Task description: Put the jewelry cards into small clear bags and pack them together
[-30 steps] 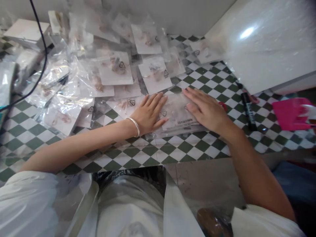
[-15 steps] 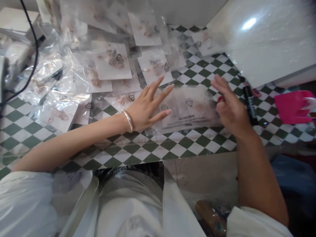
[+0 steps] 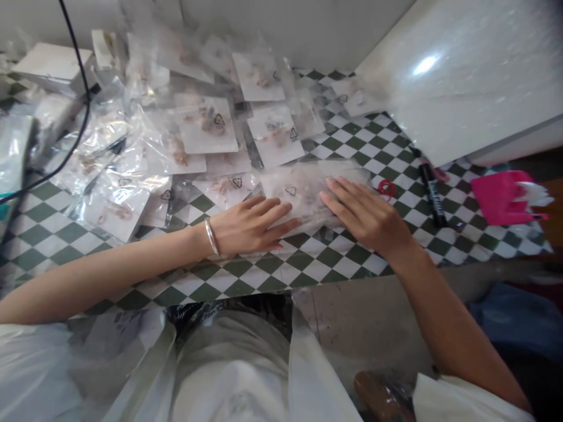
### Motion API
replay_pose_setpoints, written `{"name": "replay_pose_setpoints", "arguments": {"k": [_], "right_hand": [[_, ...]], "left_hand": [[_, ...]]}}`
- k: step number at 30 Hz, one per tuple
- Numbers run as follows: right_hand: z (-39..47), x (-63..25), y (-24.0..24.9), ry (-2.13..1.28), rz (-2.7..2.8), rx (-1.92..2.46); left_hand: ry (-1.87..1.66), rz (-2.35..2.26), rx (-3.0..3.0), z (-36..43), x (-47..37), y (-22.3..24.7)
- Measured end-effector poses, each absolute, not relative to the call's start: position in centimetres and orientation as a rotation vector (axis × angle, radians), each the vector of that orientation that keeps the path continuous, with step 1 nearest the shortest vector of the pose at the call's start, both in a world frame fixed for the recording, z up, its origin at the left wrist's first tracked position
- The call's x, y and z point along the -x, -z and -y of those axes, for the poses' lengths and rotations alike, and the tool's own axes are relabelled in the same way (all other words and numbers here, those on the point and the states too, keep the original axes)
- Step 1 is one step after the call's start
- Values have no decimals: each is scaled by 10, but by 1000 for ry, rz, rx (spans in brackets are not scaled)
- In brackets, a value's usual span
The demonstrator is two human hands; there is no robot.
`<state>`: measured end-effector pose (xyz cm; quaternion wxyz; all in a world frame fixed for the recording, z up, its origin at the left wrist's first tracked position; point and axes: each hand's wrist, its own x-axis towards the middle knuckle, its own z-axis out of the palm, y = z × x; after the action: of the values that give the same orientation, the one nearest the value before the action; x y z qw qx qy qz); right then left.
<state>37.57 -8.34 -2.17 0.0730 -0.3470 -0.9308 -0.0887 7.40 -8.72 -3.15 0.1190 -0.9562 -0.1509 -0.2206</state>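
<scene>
From here I see the bag (image 3: 303,181) lying flat, just left of the red ring (image 3: 387,189). The right hand (image 3: 372,218), lifted half a second ago, is now down on the bag's ring-side half, fingers loosely together — so I judge the bag steadied. The left hand (image 3: 253,227) lies at the end away from the ring, fingers slightly spread — pressure I can't tell.

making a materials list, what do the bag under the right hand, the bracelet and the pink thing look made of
Bag: most likely thin plastic film, cloudy and crinkled, since pale contents show through.
Bracelet: probably metal, polished and silver-coloured, judging by its bright sheen.
Pink thing: perhaps plastic, smooth-looking with even, strong colour, but too blurred to be sure.
</scene>
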Motion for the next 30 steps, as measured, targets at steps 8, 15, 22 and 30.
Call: {"name": "replay_pose_setpoints", "arguments": {"k": [8, 15, 22, 30], "right_hand": [[78, -362, -71, -106, 2693, 1284], [62, -345, -87, -661, 2510, 1709], [51, -339, -51, -812, 2405, 1578], [46, -345, -52, -722, 2385, 1621]], "left_hand": [[1209, 859, 3001, 74, -72, -15], [1246, 1642, 3031, 29, -72, -24], [1199, 1918, 3196, 2, -55, -8], [1228, 1931, 3399, 0, -48, 2]]}}
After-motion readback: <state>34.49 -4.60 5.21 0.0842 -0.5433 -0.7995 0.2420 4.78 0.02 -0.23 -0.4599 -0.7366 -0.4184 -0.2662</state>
